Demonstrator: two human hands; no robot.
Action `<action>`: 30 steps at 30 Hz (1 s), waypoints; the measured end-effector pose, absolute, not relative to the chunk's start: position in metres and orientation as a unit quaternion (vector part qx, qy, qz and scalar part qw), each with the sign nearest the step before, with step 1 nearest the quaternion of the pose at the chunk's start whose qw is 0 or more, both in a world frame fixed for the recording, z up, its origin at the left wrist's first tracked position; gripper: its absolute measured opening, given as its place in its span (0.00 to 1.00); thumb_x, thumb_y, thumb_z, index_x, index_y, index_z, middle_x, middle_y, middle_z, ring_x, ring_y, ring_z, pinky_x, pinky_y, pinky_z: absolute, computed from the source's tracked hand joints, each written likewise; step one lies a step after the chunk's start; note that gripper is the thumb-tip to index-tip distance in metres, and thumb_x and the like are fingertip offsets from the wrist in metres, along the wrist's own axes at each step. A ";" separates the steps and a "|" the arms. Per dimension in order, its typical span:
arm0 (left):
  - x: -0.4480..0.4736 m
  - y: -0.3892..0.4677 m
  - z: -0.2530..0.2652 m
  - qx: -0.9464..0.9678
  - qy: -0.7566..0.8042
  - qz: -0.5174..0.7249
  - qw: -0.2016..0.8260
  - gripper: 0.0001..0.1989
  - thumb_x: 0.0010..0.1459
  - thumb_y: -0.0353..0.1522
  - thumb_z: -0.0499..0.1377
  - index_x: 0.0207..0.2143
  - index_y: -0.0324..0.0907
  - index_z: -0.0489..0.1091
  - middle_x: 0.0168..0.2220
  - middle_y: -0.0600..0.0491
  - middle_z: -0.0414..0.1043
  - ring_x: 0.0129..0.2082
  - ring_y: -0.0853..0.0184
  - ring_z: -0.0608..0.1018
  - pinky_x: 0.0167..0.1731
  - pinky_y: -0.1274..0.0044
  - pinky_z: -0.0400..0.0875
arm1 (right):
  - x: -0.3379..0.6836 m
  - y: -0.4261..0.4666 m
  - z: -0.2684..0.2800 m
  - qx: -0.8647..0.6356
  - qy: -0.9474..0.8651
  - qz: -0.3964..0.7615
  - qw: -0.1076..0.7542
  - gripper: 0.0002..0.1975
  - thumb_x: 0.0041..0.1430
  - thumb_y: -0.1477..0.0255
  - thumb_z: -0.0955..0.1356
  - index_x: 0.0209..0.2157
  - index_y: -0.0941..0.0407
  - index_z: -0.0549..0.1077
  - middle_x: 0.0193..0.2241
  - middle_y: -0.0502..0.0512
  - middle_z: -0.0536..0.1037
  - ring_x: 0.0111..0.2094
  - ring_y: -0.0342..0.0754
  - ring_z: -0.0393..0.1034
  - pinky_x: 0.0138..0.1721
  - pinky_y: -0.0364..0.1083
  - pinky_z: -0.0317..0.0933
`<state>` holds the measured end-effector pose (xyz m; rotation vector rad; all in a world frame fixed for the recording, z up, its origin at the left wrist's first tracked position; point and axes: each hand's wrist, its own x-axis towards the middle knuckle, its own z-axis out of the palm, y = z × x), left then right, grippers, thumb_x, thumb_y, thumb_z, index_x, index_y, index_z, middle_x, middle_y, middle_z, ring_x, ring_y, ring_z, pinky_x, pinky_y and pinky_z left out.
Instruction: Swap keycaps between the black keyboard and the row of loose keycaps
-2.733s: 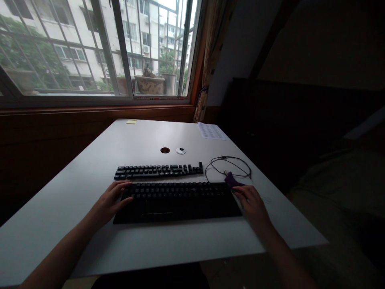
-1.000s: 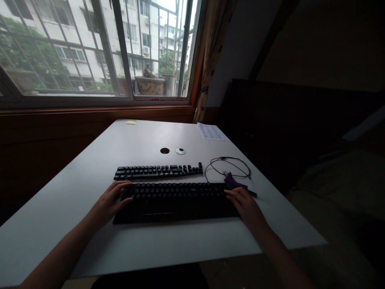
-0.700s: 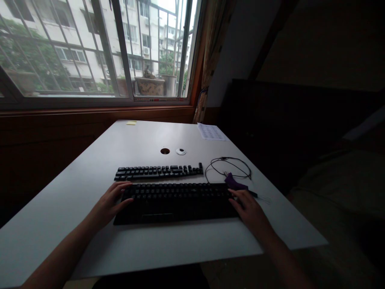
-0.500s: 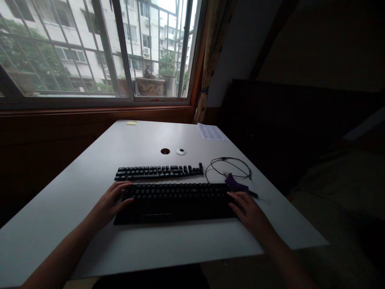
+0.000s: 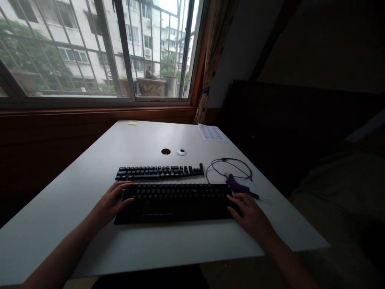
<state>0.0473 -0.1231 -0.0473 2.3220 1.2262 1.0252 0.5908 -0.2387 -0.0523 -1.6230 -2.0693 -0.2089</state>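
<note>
Black keyboard (image 5: 175, 203), flat, on white table (image 5: 174, 243)

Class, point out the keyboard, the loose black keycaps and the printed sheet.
Keyboard (image 5: 174, 204): head view, middle of body.
Loose black keycaps (image 5: 159, 171): head view, middle of rows.
Printed sheet (image 5: 212, 133): head view, page centre.

Keycaps (image 5: 159, 171) behind keyboard (image 5: 177, 204); cable (image 5: 224, 159) right of keycaps

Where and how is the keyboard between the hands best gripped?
Probably by its two short ends, the left hand and right hand coming from either side: the keyboard is long and lies flat, and the row of keycaps crowds its far edge.
</note>
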 end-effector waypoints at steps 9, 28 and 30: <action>0.047 -0.122 -0.047 0.811 0.430 0.358 0.171 0.24 0.63 0.49 0.60 0.57 0.50 0.69 0.56 0.47 0.70 0.56 0.54 0.77 0.55 0.62 0.77 | 0.589 -0.245 -0.050 -0.578 -0.765 -0.065 0.278 0.29 0.67 0.59 0.68 0.66 0.50 0.60 0.60 0.61 0.70 0.60 0.60 0.65 0.61 0.63 0.62; 0.044 -0.120 -0.051 0.813 0.427 0.354 0.175 0.23 0.64 0.48 0.60 0.58 0.50 0.68 0.57 0.47 0.69 0.58 0.53 0.76 0.56 0.60 0.76 | 0.590 -0.249 -0.048 -0.594 -0.753 -0.057 0.279 0.20 0.69 0.63 0.65 0.61 0.46 0.68 0.62 0.59 0.69 0.64 0.60 0.64 0.61 0.63 0.63; 0.044 -0.120 -0.051 0.813 0.429 0.353 0.176 0.23 0.64 0.47 0.61 0.58 0.50 0.68 0.57 0.47 0.69 0.57 0.53 0.76 0.56 0.61 0.76 | 0.589 -0.250 -0.047 -0.582 -0.763 -0.054 0.278 0.21 0.70 0.64 0.65 0.62 0.46 0.66 0.62 0.59 0.69 0.65 0.59 0.63 0.62 0.62 0.63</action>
